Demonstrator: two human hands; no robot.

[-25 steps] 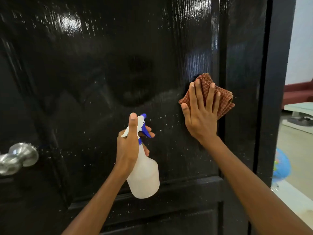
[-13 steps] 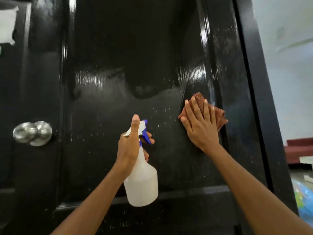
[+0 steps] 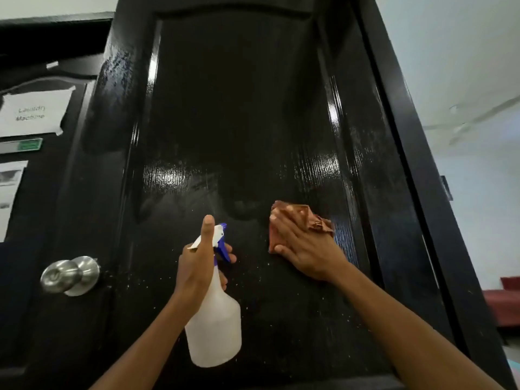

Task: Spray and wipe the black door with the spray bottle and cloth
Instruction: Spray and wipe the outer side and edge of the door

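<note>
since half a second ago the view has tipped upward: the door's arched upper panel and top edge now show, the knob sits lower left, and a taped paper sign has come into sight. both hands keep much the same places against the door, though the cloth now bunches toward the right of the fingers instead of lying flat beneath them.

two hands. left hand (image 3: pixel 197 266) has its grip clamped on the neck of one spray bottle (image 3: pixel 215 330), thumb straight up along the back of the white head, fingers curled round to the blue trigger; the bottle hangs upright, just off the door's lower middle. right hand (image 3: pixel 305 249) lies with its fingers spread and fairly straight, grip apart, pressing one reddish-brown cloth (image 3: pixel 292 213) flat on the door, right of the bottle and a little higher.

one black door (image 3: pixel 239 114), glossy, flecked with white droplets around and below the hands. one metal knob (image 3: pixel 70 275) at its left edge. on the dark surface to the left, one sign (image 3: pixel 33 114) with blurred words, perhaps "laundry machine", a small green label (image 3: pixel 29 144) under it, and one more sheet (image 3: pixel 9 192) cut off by the frame edge, its print unreadable.

the right hand and cloth are motion-blurred; much of the cloth is hidden under the palm. the bottle's neck is hidden by the left hand. at far right, part of a red seat (image 3: pixel 503 305), cut off.
</note>
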